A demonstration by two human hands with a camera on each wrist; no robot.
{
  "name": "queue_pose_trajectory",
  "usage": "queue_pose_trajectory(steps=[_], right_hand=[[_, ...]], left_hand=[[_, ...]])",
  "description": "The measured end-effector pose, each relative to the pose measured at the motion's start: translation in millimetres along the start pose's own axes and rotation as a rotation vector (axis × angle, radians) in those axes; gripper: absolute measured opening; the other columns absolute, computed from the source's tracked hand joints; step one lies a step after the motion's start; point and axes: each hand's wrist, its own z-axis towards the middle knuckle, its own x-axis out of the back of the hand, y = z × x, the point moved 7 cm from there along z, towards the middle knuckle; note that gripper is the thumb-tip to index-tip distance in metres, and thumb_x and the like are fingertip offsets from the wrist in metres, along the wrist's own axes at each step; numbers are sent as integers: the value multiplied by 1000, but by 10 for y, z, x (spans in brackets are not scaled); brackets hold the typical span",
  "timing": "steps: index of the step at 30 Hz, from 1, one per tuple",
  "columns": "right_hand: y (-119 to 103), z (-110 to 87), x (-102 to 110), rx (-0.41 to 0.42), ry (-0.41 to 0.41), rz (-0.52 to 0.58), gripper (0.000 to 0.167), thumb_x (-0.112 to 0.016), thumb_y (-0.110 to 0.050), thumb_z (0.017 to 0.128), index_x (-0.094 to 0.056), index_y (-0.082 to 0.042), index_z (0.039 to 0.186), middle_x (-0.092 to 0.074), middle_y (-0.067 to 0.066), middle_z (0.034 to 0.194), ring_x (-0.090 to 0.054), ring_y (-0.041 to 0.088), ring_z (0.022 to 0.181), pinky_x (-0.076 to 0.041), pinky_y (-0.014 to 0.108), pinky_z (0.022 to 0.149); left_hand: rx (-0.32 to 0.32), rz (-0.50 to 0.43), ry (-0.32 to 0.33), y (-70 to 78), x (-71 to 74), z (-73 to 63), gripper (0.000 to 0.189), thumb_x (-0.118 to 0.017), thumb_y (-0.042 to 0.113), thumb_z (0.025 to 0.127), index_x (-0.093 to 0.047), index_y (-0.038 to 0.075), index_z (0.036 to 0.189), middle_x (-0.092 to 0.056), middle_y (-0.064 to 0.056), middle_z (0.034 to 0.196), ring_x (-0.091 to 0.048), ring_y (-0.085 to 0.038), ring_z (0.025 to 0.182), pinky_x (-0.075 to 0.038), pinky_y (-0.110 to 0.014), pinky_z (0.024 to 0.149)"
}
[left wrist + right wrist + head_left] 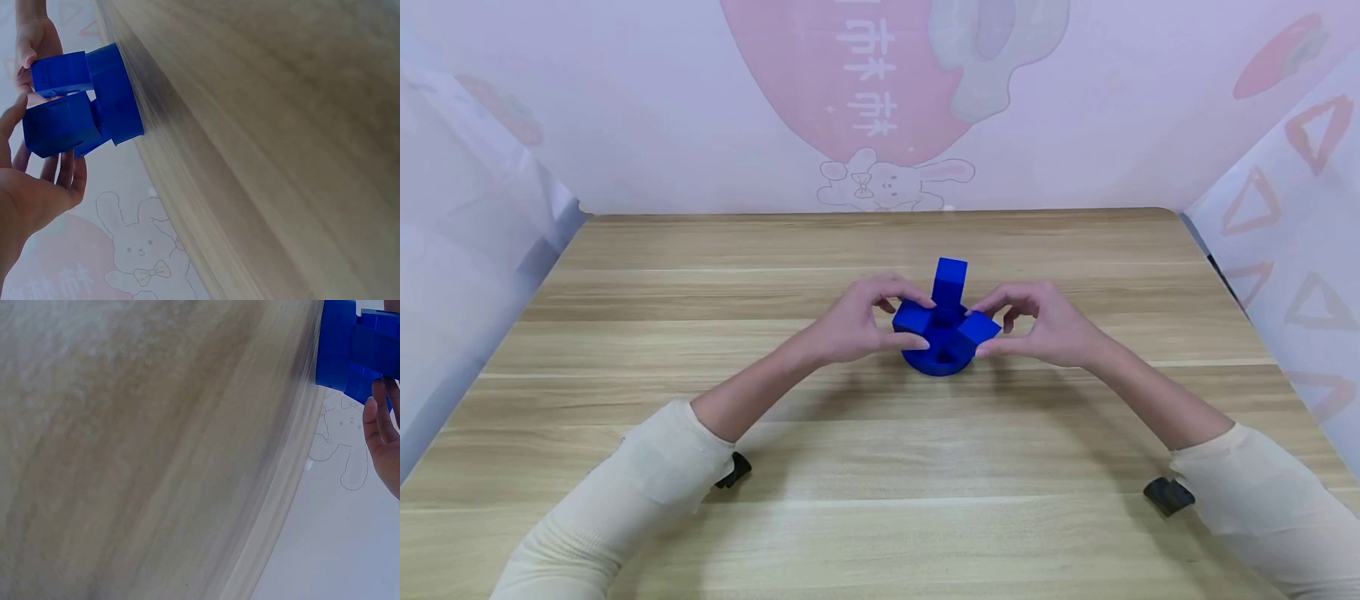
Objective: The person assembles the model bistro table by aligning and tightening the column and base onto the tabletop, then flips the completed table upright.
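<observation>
A blue piece with a round base (pixel 938 365) and three upright blocky prongs stands on the wooden table. My left hand (pixel 857 321) holds the left prong (pixel 913 317) between thumb and fingers. On the other side, my right hand (pixel 1052 325) pinches the right prong (pixel 979 327) near its top. Nobody touches the back prong (pixel 951 279), which rises tallest in the head view. Seen from the left wrist, the base (pixel 117 94) sits flat against the tabletop. In the right wrist view, fingertips (pixel 370 412) lie along a prong, and the thumb is out of frame.
The wooden table (pixel 880 517) reaches back to a pink printed backdrop (pixel 662 108), with light curtains on both sides. Small black wrist-worn devices (pixel 1168 496) show below the light sleeves (pixel 647 467).
</observation>
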Motion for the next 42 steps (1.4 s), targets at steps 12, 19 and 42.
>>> queue_pose_trajectory(steps=[12, 19, 42], right_hand=[[5, 1, 5, -7, -2, 1, 40, -92, -5, 76, -77, -3, 112, -77, 6, 106, -69, 13, 93, -59, 40, 69], [5, -3, 7, -8, -2, 4, 40, -92, -3, 75, -76, -3, 112, -77, 5, 104, -69, 13, 93, -59, 38, 69], [31, -8, 5, 5, 4, 11, 39, -92, -8, 77, -77, -3, 113, -77, 8, 105, -68, 13, 93, -59, 35, 68]], left_hand=[[107, -125, 124, -55, 61, 1, 53, -88, -1, 79, -63, -8, 125, -69, -19, 120, -67, -30, 112, -55, -36, 101], [102, -115, 29, -78, 59, 25, 48, -72, -5, 85, -65, -6, 132, -68, -20, 132, -62, -29, 124, -50, -48, 106], [267, -249, 139, -231, 51, 45, 49, -77, -6, 88, -59, -8, 134, -65, -21, 133, -64, -34, 119, -53, -42, 105]])
